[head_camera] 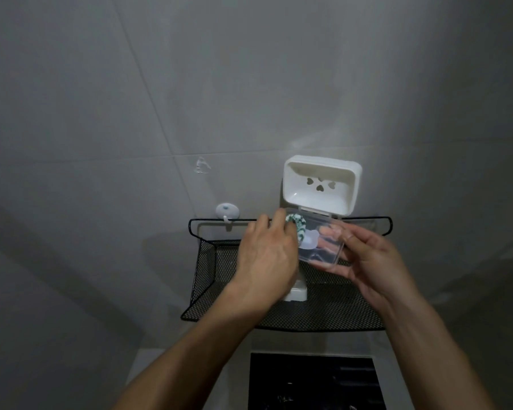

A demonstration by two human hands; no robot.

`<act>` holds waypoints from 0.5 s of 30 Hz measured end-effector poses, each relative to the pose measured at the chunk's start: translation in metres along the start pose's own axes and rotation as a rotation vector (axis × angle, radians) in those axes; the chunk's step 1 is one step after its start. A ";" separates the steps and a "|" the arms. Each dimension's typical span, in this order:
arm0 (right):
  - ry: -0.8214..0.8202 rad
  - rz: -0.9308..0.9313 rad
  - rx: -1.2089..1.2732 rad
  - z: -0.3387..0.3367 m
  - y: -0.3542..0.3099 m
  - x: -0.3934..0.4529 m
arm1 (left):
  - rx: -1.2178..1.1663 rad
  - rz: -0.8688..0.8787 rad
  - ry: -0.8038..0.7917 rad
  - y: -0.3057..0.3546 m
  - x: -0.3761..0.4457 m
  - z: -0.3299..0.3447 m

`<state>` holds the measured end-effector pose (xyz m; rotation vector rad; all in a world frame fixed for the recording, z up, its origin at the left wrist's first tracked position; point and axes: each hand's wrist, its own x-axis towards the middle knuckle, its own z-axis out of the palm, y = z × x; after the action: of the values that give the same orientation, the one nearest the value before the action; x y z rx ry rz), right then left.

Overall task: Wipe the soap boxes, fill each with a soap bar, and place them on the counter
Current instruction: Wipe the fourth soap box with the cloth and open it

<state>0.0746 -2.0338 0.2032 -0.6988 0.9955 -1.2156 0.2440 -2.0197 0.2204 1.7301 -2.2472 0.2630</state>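
Head view faces a grey tiled wall (101, 99) carrying a black mesh shelf (323, 312). Above the shelf's back rail stands a white soap box (320, 184), its lid tipped open (heart-shaped holes show inside). Just in front, the right hand (370, 261) cradles a clear soap box (323, 247), fingers curled beneath it and thumb on its edge. The left hand (267, 258) presses a green-and-white cloth (296, 226) into that clear box, fingers curled around the cloth.
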 end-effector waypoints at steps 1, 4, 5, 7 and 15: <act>0.002 -0.001 0.000 0.001 0.001 0.000 | -0.041 -0.041 -0.017 0.001 0.001 0.000; 0.014 -0.007 -0.017 0.000 0.006 0.003 | -0.151 -0.127 -0.078 -0.002 0.005 0.000; 0.021 -0.007 -0.026 -0.001 0.007 0.004 | -0.178 -0.141 -0.105 -0.003 0.006 0.001; 0.040 0.000 -0.055 -0.004 0.011 0.006 | -0.220 -0.154 -0.186 -0.008 0.008 0.001; 0.067 0.043 -0.136 -0.017 0.014 0.009 | -0.695 -0.169 -0.425 -0.040 0.014 -0.005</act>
<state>0.0655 -2.0382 0.1814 -0.7433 1.1513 -1.1478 0.2797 -2.0417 0.2284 1.6451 -2.0477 -0.8905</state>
